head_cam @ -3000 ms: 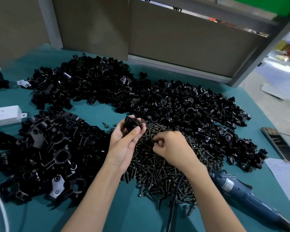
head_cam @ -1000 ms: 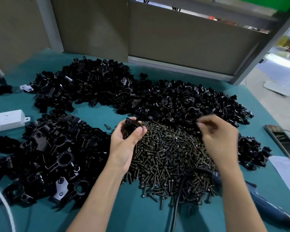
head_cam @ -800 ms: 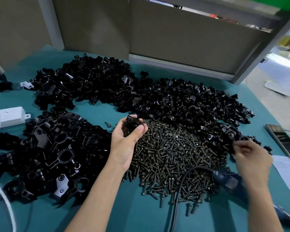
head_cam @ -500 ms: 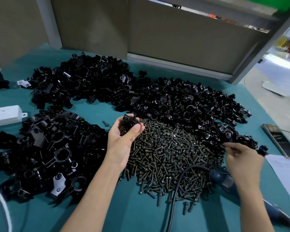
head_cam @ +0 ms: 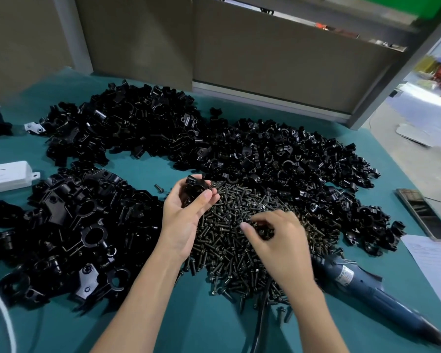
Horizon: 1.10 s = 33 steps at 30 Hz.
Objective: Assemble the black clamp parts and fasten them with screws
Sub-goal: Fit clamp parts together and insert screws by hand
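My left hand [head_cam: 183, 220] grips a black clamp part [head_cam: 195, 186] between thumb and fingertips, held up at the left edge of the screw pile [head_cam: 227, 250]. My right hand [head_cam: 283, 245] hovers over the middle of that pile with its fingers curled round a small black clamp piece [head_cam: 264, 231]; motion blur hides the piece's shape. Small black clamp pieces [head_cam: 290, 159] lie heaped behind and to the right of the screws. Larger ring-shaped clamp bodies [head_cam: 74, 225] are piled on the left.
A blue electric screwdriver [head_cam: 362, 284] lies at the right of the screws, its black cord running toward me. A white power strip [head_cam: 9, 175] sits at the left edge. A phone [head_cam: 423, 212] and paper [head_cam: 435, 263] lie at the right edge. One loose screw [head_cam: 159, 187] lies apart.
My right hand went out to the small clamp pieces at the right and came back left over the screw pile with a piece. My left hand stayed put with its clamp part.
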Motion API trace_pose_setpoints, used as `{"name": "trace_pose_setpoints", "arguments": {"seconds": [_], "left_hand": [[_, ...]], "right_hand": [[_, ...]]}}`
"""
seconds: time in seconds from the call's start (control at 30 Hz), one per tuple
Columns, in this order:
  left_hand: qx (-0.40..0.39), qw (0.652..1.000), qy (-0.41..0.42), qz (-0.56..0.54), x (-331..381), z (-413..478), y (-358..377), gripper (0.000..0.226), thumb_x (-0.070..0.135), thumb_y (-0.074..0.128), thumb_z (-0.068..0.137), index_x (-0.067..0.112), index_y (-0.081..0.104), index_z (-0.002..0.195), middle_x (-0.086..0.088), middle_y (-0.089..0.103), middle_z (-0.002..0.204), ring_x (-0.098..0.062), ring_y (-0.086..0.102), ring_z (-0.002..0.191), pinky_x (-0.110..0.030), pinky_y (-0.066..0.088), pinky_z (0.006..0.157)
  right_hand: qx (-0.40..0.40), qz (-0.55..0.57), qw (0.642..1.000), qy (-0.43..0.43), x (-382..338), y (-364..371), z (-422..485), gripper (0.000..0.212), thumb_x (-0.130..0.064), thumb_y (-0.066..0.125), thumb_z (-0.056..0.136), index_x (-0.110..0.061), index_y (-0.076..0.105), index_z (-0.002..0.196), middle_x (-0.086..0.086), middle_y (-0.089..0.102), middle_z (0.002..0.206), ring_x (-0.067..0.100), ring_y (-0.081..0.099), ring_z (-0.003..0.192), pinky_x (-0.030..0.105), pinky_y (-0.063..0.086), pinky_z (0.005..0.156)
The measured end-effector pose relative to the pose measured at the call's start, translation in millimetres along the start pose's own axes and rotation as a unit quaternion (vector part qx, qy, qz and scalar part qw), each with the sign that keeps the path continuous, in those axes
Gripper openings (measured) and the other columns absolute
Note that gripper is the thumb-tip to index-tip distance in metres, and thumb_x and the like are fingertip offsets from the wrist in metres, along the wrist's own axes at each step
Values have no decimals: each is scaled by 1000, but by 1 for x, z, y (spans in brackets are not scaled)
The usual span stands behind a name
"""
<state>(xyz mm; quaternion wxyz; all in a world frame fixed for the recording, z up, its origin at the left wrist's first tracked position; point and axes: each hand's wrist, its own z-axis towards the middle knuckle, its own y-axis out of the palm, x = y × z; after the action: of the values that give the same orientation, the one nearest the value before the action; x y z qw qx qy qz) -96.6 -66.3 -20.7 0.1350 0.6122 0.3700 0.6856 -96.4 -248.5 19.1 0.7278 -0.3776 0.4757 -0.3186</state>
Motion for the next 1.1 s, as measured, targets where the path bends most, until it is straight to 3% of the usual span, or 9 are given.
{"name": "trace_pose_setpoints", "arguments": {"seconds": [0.17,0.37,0.53,0.6,0.77,1.0,1.1], "left_hand": [[-3,1000,0,-1,0,0,0,38,7,71,77,7,61,113,-1,74,95,-20,71,96,-28,57,85],[-4,1000,-4,-2,-1,0,2,39,6,71,77,7,61,114,-1,74,97,-20,70,96,-29,57,84],[-2,1000,-3,-2,0,-1,1,40,8,72,76,8,61,114,0,74,97,-20,70,97,-29,57,85],[-4,1000,-2,-1,1,-1,1,40,8,72,75,8,61,114,0,74,96,-20,70,96,-28,57,85],[-2,1000,-9,-7,0,-1,2,40,7,72,75,7,61,114,-1,74,97,-20,70,96,-28,57,84],[3,1000,-14,-12,-1,1,2,42,6,73,74,6,62,114,-5,74,100,-22,70,97,-30,58,85],[1,1000,-13,-9,-1,0,2,43,7,74,74,7,62,115,-4,74,100,-22,71,97,-30,58,85]], "right_hand": [[-43,-55,998,1,-5,13,5,37,-38,71,89,-24,67,123,-8,61,109,14,45,112,21,36,91],[-79,-41,996,0,-2,12,11,28,-29,74,89,-21,69,115,-8,57,107,11,46,115,15,31,90],[-138,-48,989,3,0,9,19,30,-22,73,89,-17,67,118,-9,50,103,14,50,113,25,42,96],[-153,-52,987,5,-1,8,22,26,-21,74,88,-17,68,113,-8,50,101,14,52,108,27,45,93],[-160,-50,986,15,-4,3,28,12,-18,77,85,-18,65,84,-8,53,87,8,50,80,21,38,67],[-116,21,993,20,4,-3,25,13,-11,78,84,-22,74,90,-19,56,82,-2,53,72,4,41,65],[-109,40,993,17,8,-4,22,11,-17,81,82,-23,76,90,-16,61,81,0,57,72,4,44,70]]}}
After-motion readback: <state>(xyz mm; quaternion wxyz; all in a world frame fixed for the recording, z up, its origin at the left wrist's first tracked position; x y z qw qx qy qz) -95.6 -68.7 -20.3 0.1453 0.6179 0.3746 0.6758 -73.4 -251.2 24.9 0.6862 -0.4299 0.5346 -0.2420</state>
